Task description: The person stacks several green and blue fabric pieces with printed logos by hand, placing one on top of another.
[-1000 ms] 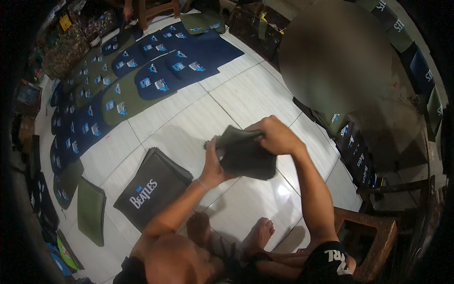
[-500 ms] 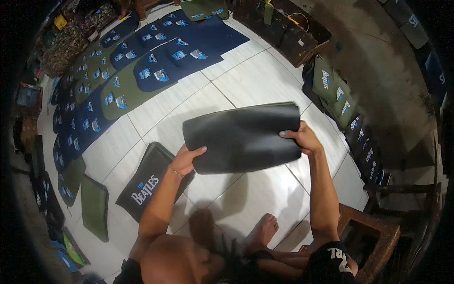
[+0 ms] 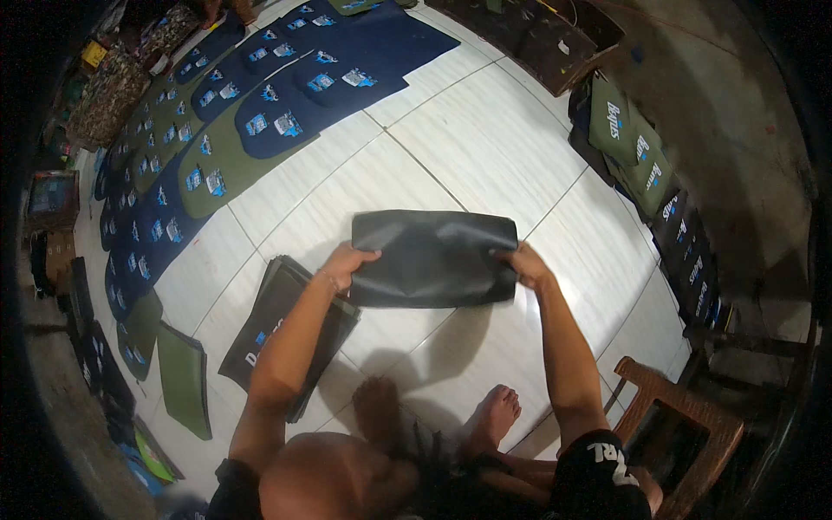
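My left hand (image 3: pixel 347 263) and my right hand (image 3: pixel 527 263) grip the two short ends of black flexible sheets (image 3: pixel 433 269), thumbs on top and the other fingers hidden underneath. The sheets are held level above the white tiled floor, their upper face plain and slightly bowed. I cannot tell how many layers are in the grip. Below my left forearm lies a pile of dark printed pieces (image 3: pixel 247 351), partly covered by the arm. Beside that pile, to its left, is a small stack of plain green pieces (image 3: pixel 182 381).
Navy printed sheets (image 3: pixel 381 52) and green printed ones (image 3: pixel 204 178) spread over the floor at the far left. Green pieces (image 3: pixel 611 130) and black printed pieces (image 3: pixel 685 251) overlap along the right. A wooden stool (image 3: pixel 637 386) stands at lower right, a dark box (image 3: pixel 555 52) at the back.
Both hands have brought the black sheets closer together and farther from me in view, so they look smaller and more level. The view has shifted slightly. Both grips stay closed.
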Demonstrator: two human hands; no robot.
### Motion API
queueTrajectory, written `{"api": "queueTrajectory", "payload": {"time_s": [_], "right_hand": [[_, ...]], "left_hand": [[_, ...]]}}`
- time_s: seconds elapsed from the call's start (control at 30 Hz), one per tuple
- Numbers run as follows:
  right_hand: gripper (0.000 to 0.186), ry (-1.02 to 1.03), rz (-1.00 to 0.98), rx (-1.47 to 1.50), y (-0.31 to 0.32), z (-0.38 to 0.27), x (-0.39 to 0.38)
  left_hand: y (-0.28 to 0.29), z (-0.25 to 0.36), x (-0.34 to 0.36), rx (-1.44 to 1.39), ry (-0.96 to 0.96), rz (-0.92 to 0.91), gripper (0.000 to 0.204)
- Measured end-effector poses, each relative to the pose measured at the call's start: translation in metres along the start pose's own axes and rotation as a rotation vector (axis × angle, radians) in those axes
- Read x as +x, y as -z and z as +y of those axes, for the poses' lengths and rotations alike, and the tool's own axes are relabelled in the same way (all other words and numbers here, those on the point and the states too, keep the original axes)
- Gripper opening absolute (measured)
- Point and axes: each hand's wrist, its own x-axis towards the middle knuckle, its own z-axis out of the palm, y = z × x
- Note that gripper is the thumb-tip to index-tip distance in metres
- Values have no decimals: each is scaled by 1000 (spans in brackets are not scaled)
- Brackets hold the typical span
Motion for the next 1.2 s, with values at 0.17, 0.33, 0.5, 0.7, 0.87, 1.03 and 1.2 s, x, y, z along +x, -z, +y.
{"api": "queueTrajectory", "payload": {"time_s": [0.17,0.33,0.5,0.7,0.87,1.03,1.2], "right_hand": [[37,-215,-9,90,-12,-18,-34],[37,-158,-4,-49,-9,-6,-47],[40,-223,-15,28,-34,-21,-42],[35,170,160,-487,-66,-24,-57],[28,390,347,-440,-87,-34,-69],[31,878,639,-385,-116,-12,-58],[34,664,526,-155,-131,-2,-60]], "left_hand": [[-7,-5,-3,28,38,100,32],[-18,-7,-1,117,-28,131,32],[-53,0,-22,186,-23,7,37],[-46,-23,-24,630,-374,199,41],[-65,-8,-50,562,-653,476,32],[-80,-4,-62,450,-783,617,32],[-70,-19,-46,289,-1028,500,48]]}}
